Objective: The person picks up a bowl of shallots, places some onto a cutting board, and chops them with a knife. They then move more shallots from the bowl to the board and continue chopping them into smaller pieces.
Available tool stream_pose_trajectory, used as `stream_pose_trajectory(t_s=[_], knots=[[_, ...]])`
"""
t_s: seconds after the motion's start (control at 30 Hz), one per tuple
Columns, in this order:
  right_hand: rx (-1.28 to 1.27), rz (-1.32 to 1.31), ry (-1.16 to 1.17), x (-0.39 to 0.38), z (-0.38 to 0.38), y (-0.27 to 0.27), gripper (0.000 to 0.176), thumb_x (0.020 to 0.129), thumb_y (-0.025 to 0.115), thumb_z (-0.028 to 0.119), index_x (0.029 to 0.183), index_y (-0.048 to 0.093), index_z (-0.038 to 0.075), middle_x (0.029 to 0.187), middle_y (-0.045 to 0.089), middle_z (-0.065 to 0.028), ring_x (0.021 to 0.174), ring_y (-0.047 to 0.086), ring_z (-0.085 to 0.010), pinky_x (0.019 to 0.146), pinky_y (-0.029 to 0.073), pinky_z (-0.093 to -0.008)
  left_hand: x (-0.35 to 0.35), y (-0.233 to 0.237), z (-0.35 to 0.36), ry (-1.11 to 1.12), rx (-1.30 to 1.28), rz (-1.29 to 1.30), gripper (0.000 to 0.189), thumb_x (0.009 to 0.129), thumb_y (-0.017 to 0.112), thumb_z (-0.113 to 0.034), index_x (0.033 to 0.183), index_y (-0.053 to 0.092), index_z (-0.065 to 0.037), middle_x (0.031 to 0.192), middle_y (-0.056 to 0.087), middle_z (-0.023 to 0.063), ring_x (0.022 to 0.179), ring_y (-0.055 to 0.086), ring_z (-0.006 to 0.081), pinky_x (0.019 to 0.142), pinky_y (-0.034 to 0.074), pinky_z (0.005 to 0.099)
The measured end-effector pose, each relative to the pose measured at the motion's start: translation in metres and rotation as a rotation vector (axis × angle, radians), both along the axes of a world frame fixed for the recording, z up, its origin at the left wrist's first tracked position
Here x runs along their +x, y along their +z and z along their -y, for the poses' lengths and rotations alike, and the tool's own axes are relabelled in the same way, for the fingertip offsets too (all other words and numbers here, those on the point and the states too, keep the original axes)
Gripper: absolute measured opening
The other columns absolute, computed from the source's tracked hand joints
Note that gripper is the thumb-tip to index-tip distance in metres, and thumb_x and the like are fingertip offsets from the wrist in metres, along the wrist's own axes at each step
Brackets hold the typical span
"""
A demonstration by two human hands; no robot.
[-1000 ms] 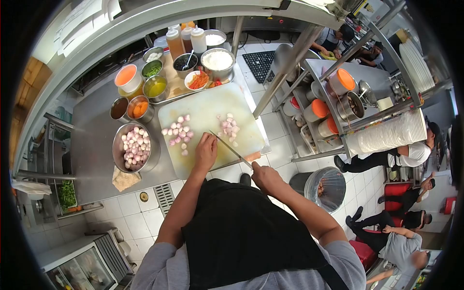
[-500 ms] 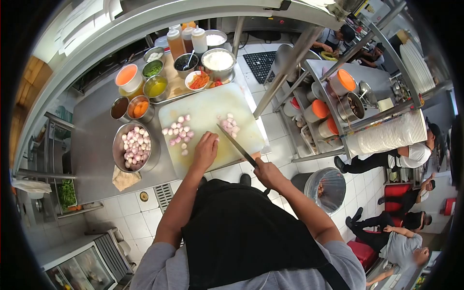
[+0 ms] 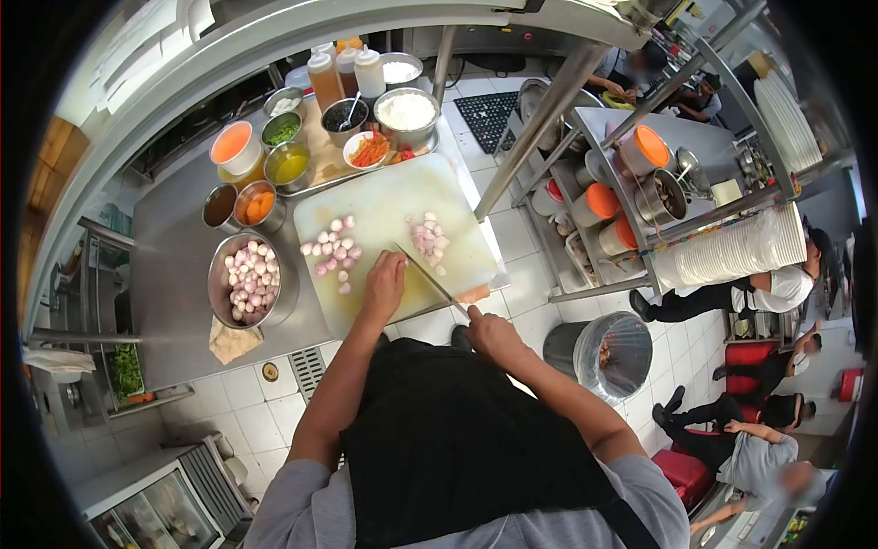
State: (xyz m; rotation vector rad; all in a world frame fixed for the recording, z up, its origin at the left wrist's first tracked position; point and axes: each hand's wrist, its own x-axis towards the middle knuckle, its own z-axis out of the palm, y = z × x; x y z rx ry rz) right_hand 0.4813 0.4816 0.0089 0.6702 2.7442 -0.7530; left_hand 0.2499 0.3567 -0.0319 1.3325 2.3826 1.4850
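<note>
My right hand (image 3: 494,336) grips the handle of a long kitchen knife (image 3: 428,276), its blade slanting up and left across the white cutting board (image 3: 361,199). The blade lies just right of my left hand (image 3: 384,285), whose curled fingers are at the board; what they pinch is too small to make out. Peeled shallots (image 3: 334,247) lie loose left of that hand. Beyond the blade sits a pile of cut shallot pieces (image 3: 428,240). A steel bowl (image 3: 216,291) full of peeled shallots stands left of the board.
Behind the board, a tray (image 3: 320,188) carries tubs, sauce bottles (image 3: 325,80) and a flour bowl (image 3: 407,112). A folded cloth (image 3: 234,342) lies by the shallot bowl. To the right are a lined bin (image 3: 622,359), shelves with stacked plates (image 3: 732,252), and several people.
My right hand has drawn the knife left and down, away from the cut pieces and close to my left fingers. The whole view has shifted slightly.
</note>
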Motion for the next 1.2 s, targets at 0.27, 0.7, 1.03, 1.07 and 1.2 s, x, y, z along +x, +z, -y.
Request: stream_pose_trajectory(t_s=[0.27, 0.7, 1.03, 1.07, 1.2], knots=[[0.008, 0.019, -0.003, 0.002, 0.004, 0.005, 0.024, 0.092, 0.056, 0.016, 0.106, 0.047, -0.002, 0.075, 0.065, -0.0283, 0.075, 0.066, -0.0488, 0.067, 0.052, -0.0578, -0.001, 0.001, 0.001, -0.035, -0.041, -0.003, 0.005, 0.096, 0.053, -0.001, 0.099, 0.056, 0.002, 0.092, 0.056, 0.0197, 0.084, 0.059, 0.0426, 0.073, 0.048, 0.0499], [-0.053, 0.027, -0.001, -0.015, 0.000, 0.013, 0.026, 0.091, 0.057, 0.015, 0.109, 0.047, -0.002, 0.078, 0.067, -0.0283, 0.076, 0.065, -0.0501, 0.069, 0.051, -0.0600, -0.003, -0.007, 0.002, -0.037, -0.007, -0.011, 0.007, 0.095, 0.053, 0.001, 0.101, 0.056, 0.003, 0.094, 0.057, 0.0204, 0.086, 0.059, 0.0425, 0.075, 0.048, 0.0472], [-0.089, 0.042, 0.006, -0.014, -0.003, 0.012, 0.029, 0.092, 0.057, 0.017, 0.111, 0.046, -0.002, 0.080, 0.067, -0.0293, 0.078, 0.065, -0.0513, 0.070, 0.050, -0.0607, -0.003, -0.006, 0.001, -0.035, -0.018, -0.027, 0.008, 0.094, 0.054, 0.001, 0.101, 0.055, 0.003, 0.095, 0.056, 0.0201, 0.084, 0.058, 0.0431, 0.073, 0.048, 0.0478], [-0.091, 0.068, 0.011, -0.017, -0.003, 0.018, 0.029, 0.093, 0.056, 0.017, 0.111, 0.046, -0.002, 0.080, 0.067, -0.0291, 0.078, 0.065, -0.0513, 0.070, 0.050, -0.0606, -0.003, -0.004, 0.003, -0.034, -0.014, -0.016, 0.008, 0.094, 0.054, 0.001, 0.101, 0.055, 0.003, 0.095, 0.056, 0.0201, 0.084, 0.058, 0.0431, 0.073, 0.047, 0.0476], [-0.096, 0.100, -0.002, -0.010, 0.001, 0.032, 0.028, 0.093, 0.055, 0.016, 0.110, 0.045, -0.003, 0.079, 0.067, -0.0296, 0.077, 0.065, -0.0507, 0.069, 0.050, -0.0600, -0.001, -0.004, 0.003, -0.028, 0.005, -0.003, 0.008, 0.093, 0.054, 0.002, 0.101, 0.055, 0.003, 0.093, 0.055, 0.0199, 0.083, 0.058, 0.0427, 0.072, 0.047, 0.0467]])
